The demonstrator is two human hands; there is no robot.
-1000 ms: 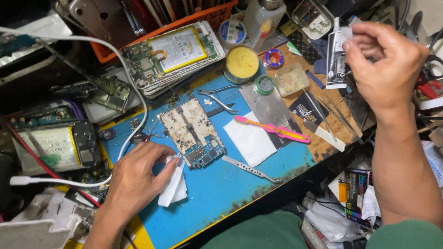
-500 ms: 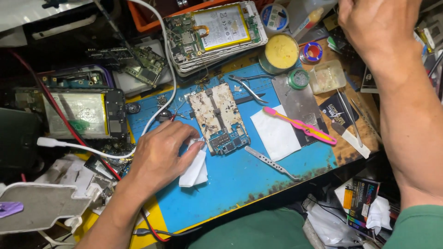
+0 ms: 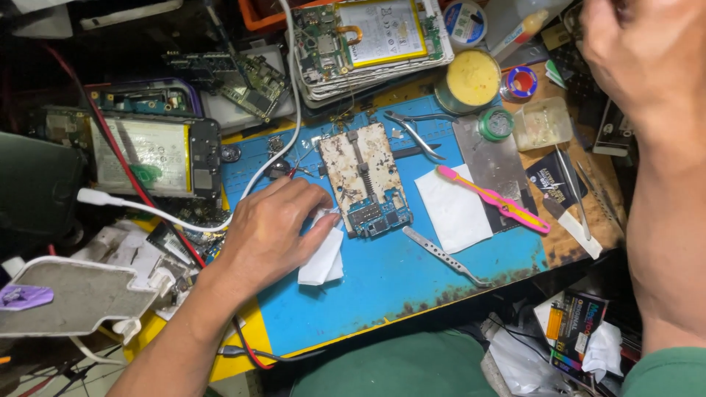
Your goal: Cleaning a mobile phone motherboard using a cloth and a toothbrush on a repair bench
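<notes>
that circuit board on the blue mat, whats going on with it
A person sits at a cluttered repair bench. The left hand rests on a folded white tissue beside the bare circuit board on the blue mat. The right hand is raised at the top right; what it holds can't be seen. Tweezers and a pink toothbrush lie nearby.

I'm looking at a phone repair bench, workshop setting. Evidence: blue silicone work mat [image 3: 412, 287], bare circuit board [image 3: 365, 179] on it, stacked opened phones with exposed batteries [image 3: 371, 37], tweezers [image 3: 443, 255], yellow flux tin [image 3: 471, 78], pink brush [image 3: 491, 198], loose cables, clutter all around.
</notes>
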